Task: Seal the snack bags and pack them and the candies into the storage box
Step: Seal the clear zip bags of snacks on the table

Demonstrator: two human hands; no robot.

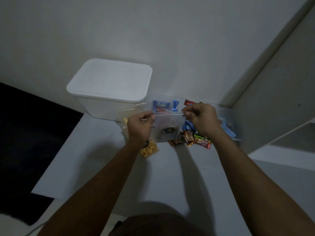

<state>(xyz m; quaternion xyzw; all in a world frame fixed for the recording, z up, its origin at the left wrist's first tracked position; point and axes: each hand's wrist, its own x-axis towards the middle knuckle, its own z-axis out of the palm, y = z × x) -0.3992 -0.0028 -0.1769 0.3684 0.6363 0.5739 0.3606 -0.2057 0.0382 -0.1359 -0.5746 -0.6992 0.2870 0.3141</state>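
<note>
1. Left hand (139,124) and right hand (198,116) each keep a pinching grip on the top strip of the clear plastic snack bag (167,126), held above the pale tabletop (105,160).
2. Uneven pinching could leave the seal gapped.
3. The lidded white plastic storage box (109,86) is shut, blocking packing.
4. The loose wrapped candies (192,138) below could get knocked.

A white sheet (105,160) is spread over the surface, with a pale wall (153,31) behind it. A black mat (25,133) is seen to the left, and grey shelving (289,99) stands on the right
</note>
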